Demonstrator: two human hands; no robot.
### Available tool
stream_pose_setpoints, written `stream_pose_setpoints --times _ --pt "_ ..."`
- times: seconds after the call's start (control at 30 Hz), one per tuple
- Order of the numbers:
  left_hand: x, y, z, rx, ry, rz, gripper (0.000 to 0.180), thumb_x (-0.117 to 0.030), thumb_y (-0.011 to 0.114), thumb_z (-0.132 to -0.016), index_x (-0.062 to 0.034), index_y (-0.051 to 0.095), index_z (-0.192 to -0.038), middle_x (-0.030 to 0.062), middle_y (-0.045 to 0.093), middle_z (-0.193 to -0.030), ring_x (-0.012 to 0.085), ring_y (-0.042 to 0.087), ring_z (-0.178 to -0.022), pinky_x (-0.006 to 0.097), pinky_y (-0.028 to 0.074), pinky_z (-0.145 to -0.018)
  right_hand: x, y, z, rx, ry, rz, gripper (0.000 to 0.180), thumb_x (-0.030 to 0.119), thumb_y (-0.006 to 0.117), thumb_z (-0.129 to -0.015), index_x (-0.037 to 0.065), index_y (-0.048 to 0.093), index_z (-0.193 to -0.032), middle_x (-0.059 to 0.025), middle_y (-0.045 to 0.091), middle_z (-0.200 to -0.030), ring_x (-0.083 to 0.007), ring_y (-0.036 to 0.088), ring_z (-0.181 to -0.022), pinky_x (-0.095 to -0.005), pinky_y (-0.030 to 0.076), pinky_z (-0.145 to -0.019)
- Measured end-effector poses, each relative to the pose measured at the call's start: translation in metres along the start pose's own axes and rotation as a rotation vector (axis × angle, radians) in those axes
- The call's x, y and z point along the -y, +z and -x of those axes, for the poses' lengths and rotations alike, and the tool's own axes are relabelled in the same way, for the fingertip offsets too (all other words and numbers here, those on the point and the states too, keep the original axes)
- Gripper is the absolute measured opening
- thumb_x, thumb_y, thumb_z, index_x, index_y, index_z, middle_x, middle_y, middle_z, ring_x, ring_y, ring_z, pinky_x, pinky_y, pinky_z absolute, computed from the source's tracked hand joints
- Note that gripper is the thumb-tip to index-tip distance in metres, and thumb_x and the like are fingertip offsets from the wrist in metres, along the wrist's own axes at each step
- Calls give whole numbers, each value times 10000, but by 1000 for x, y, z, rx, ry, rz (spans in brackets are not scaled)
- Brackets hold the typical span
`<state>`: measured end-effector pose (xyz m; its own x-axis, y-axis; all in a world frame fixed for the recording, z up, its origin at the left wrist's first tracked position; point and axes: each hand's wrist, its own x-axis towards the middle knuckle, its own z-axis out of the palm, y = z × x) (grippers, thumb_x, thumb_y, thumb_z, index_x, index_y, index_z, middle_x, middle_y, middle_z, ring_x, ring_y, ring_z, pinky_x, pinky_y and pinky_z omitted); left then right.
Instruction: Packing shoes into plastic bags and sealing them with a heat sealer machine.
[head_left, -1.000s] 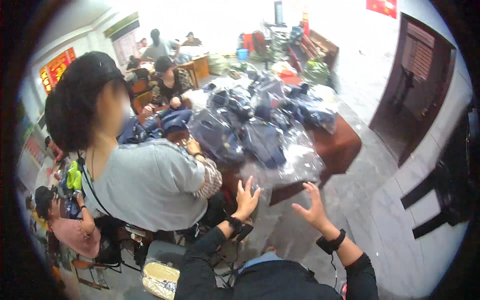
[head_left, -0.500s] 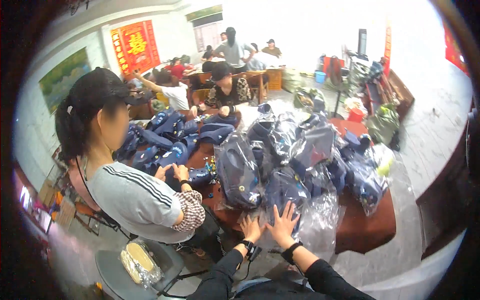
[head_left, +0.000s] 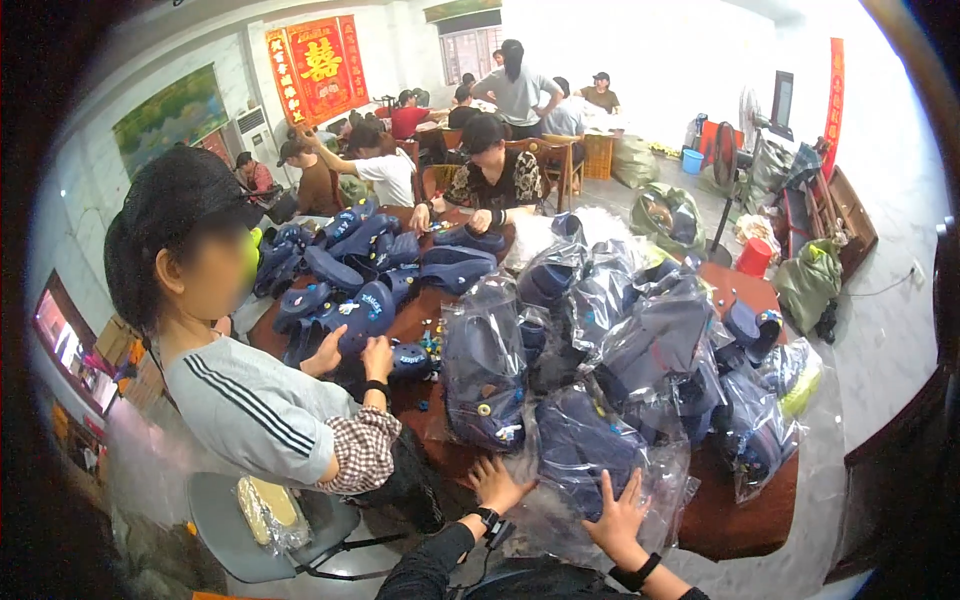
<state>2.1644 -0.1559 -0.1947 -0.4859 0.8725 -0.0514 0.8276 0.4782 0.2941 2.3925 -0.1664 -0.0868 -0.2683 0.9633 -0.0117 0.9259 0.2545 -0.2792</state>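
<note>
A clear plastic bag (head_left: 672, 490) with navy clogs (head_left: 582, 445) in it lies at the near edge of the table. My left hand (head_left: 500, 487) rests at the bag's left edge, fingers spread, holding nothing. Over the bag's lower right part is my right hand (head_left: 618, 515), also open with its fingers apart; whether it presses on the plastic I cannot tell. Just left and beyond lies another bagged pair of navy clogs (head_left: 482, 375). More bagged clogs (head_left: 655, 345) are heaped behind, some with small coloured charms.
To my left a co-worker in a grey shirt (head_left: 262, 400) handles loose navy clogs (head_left: 372, 305) on the brown table (head_left: 735, 515). Small charms (head_left: 430, 340) lie scattered there. Another person (head_left: 490, 180) works across the table. A grey chair (head_left: 215, 510) holds bagged yellowish footwear.
My hands have moved apart, from close together to either side of the near bag. The co-worker's hands have separated too. The whole view has shifted.
</note>
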Motion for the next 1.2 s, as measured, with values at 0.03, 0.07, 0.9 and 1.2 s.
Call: stream_pose_setpoints --times 0.03,0.07,0.9,1.2 --pt "-6 -6 -4 77 -15 14 1043 -648 627 -604 51 285 -1298 287 258 -1347 428 188 -1273 552 132 -1010 -7 10 -2 22 17 -10 1025 355 774 -515 231 235 -1378 -355 94 -1373 -471 249 -1239 -525 330 -899" --pt "-10 -10 -9 154 -28 29 1043 -645 631 -603 53 286 -1297 272 286 -1334 410 229 -1259 535 177 -1002 -10 19 -4 -15 -7 41 1017 346 771 -510 222 249 -1374 -356 165 -1342 -460 316 -1188 -479 366 -859" --pt "-16 73 -59 299 -216 776 567 -159 725 -601 156 461 -990 261 584 -925 308 599 -843 370 474 -698 64 -150 -109 -107 -81 -1278 497 115 528 -682 -25 504 -1158 -113 572 -1063 -210 542 -939 -265 403 -830" --pt "-36 -17 -49 833 -261 1251 158 -107 647 -713 27 570 -743 77 560 -652 185 542 -588 316 413 -499 128 -78 -242 -528 119 -293 693 352 700 -610 112 479 -1222 -259 434 -1121 -396 484 -1033 -417 443 -839"
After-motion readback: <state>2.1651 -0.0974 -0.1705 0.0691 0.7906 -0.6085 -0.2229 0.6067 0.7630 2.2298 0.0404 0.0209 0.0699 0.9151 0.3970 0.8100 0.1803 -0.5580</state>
